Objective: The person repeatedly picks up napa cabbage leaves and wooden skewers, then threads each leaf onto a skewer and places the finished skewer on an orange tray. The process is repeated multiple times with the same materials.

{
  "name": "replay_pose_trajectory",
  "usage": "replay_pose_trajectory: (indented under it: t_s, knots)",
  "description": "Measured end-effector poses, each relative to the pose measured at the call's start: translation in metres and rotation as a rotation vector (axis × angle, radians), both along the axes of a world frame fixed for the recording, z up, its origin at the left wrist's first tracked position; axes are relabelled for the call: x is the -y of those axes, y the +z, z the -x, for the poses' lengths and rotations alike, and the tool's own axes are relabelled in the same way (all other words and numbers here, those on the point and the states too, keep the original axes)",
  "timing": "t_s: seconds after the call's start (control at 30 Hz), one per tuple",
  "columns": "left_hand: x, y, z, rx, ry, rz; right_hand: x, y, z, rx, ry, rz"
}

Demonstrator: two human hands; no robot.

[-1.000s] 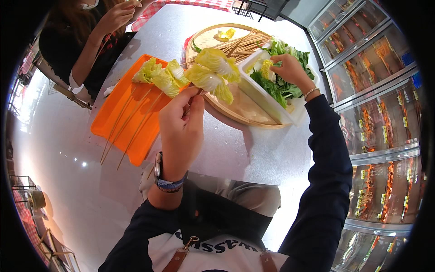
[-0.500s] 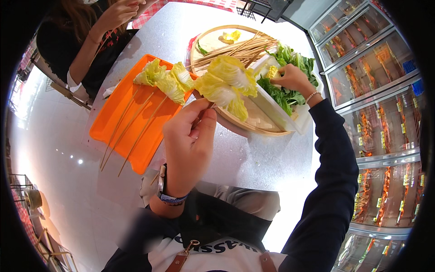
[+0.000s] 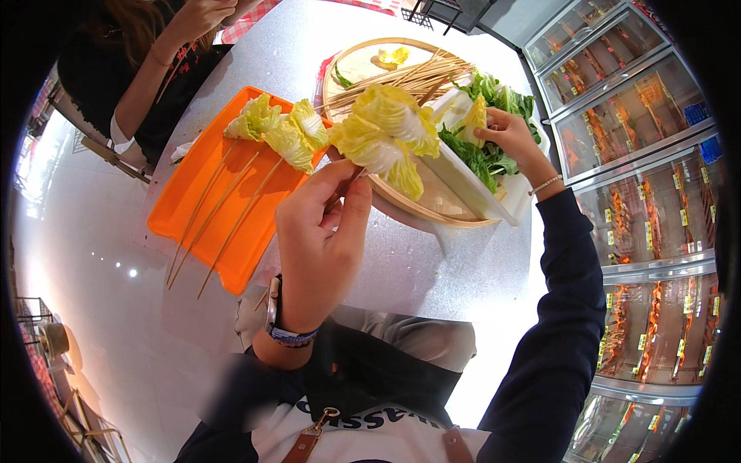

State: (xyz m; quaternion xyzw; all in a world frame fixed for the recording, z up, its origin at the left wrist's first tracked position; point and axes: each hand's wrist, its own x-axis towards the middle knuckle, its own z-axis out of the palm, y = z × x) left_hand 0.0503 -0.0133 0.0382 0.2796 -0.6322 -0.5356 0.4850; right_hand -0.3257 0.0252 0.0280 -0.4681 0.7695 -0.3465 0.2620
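Note:
My left hand point(image 3: 320, 239) pinches a bamboo skewer carrying pale yellow cabbage leaves point(image 3: 382, 135), held up beside the orange tray point(image 3: 193, 201). More skewered cabbage point(image 3: 274, 127) rests on that tray, the stick ends over its near side. My right hand point(image 3: 513, 139) is closed on a yellow leaf point(image 3: 471, 127) at the white plastic container point(image 3: 486, 193), which holds green leafy vegetables point(image 3: 494, 92). The container sits on a round bamboo tray point(image 3: 432, 201) with a pile of bare skewers point(image 3: 401, 85) and a few loose leaf scraps.
A co-worker point(image 3: 139, 92) sits at the table's point(image 3: 424, 285) left, hands raised near the far edge. Glass-doored display coolers point(image 3: 641, 216) with skewers line the right. A wire rack point(image 3: 417, 15) stands beyond the table; stools and shelving point(image 3: 54, 339) are at lower left.
My left hand and its skewer have shifted right. My right hand has lifted the yellow leaf slightly out of the greens and turned it.

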Motion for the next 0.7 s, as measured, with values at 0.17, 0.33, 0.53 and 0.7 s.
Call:
replay_pose_trajectory:
  t_s: [0.17, 0.33, 0.53, 0.7]
  knots:
    - [-0.001, 0.000, 0.002, -0.049, 0.005, -0.011, -0.007, 0.009, 0.002, 0.365, -0.042, 0.130]
    - [-0.001, 0.000, 0.003, -0.054, 0.014, -0.038, -0.017, 0.017, 0.005, 0.978, -0.011, 0.383]
    - [0.000, -0.002, 0.004, -0.030, 0.016, -0.023, -0.008, 0.005, -0.008, 0.343, -0.142, 0.117]
    - [0.001, -0.003, 0.007, -0.037, 0.019, -0.015, 0.016, -0.013, -0.016, -0.553, 0.107, 0.069]
